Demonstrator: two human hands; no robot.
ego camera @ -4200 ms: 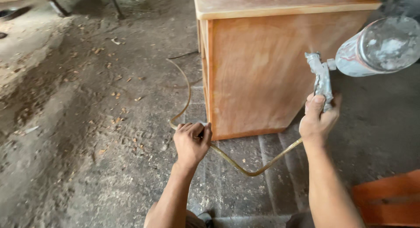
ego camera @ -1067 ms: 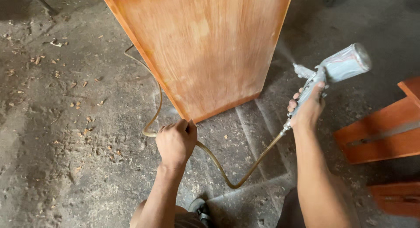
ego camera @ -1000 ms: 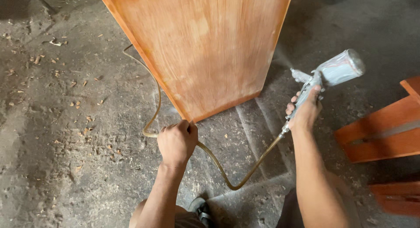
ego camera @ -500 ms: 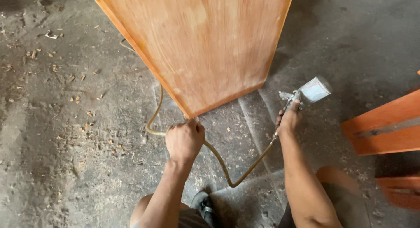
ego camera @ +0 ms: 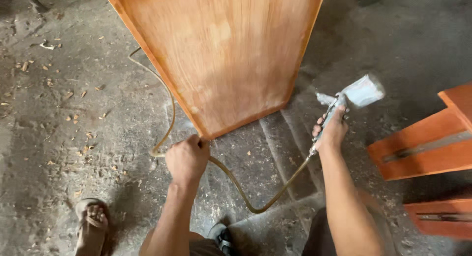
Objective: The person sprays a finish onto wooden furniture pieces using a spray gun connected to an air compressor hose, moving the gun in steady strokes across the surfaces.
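My right hand [ego camera: 332,130] grips a metal spray gun [ego camera: 351,96] whose pale cup points up and right, held low beside the right edge of an orange-brown wooden cabinet [ego camera: 226,54]. A thin yellowish air hose [ego camera: 255,207] runs from the gun's base in a loop down across the floor to my left hand [ego camera: 188,157], which is closed around it just below the cabinet's bottom corner. Past that hand, the hose continues up along the cabinet's left edge.
The floor is rough dusty concrete [ego camera: 73,113] with wood chips. Orange-painted wooden pieces [ego camera: 423,153] lie at the right edge. A sandalled foot [ego camera: 91,221] shows at bottom left, a dark shoe [ego camera: 221,236] at bottom centre.
The view has come closer to the cabinet and tilted down. My right hand has lowered the spray gun toward the floor beside the cabinet. My left hand keeps its hold on the hose.
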